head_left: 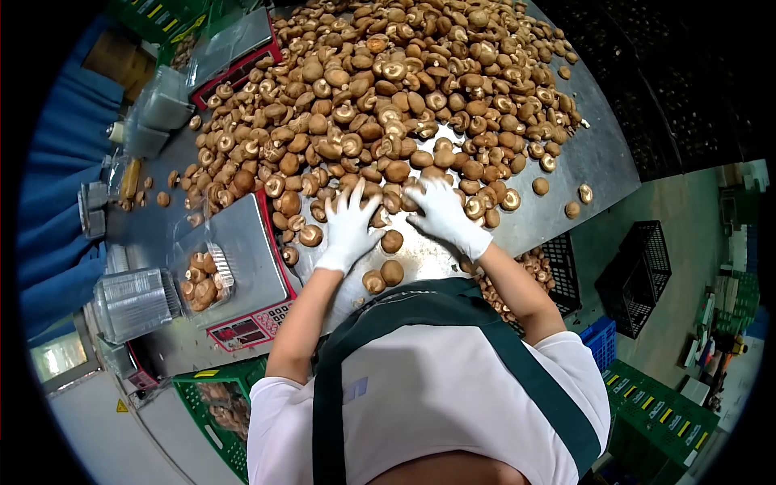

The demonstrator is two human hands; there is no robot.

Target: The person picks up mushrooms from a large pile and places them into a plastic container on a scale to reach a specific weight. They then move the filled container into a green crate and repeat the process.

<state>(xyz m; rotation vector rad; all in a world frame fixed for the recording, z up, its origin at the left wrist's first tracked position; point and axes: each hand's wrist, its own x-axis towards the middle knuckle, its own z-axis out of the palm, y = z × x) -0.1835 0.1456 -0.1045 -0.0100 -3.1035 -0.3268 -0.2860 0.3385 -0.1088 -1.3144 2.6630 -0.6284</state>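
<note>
Fingers of the gloved left hand [349, 233] are spread, palm down, over the near edge of the mushroom pile [364, 105], and those of the gloved right hand [449, 217] fan out beside it. Neither hand is closed around a mushroom; how firmly the hidden fingertips press, I cannot tell. Held low and splayed like this, the hands seem to cover several caps at once rather than pinch a single one. Just by the left thumb lies a loose mushroom [392, 241], and two more sit against the apron [453, 291] side of the metal table [596, 158], perhaps set apart from the heap, which spreads across the upper middle of the frame. Left of the hands, a red-edged scale [260, 271] bears a clear tub [224, 265] with mushrooms in it, likely stationed there for easy reach. A stack of clear tubs [133, 303] stands beside the scale at left, close enough to serve as supply. Right of the body, under the table edge, a black crate [569, 275] holds more mushrooms, probably tucked in to keep the tabletop free. Farther out, green crates [655, 414] are at the lower right.
</note>
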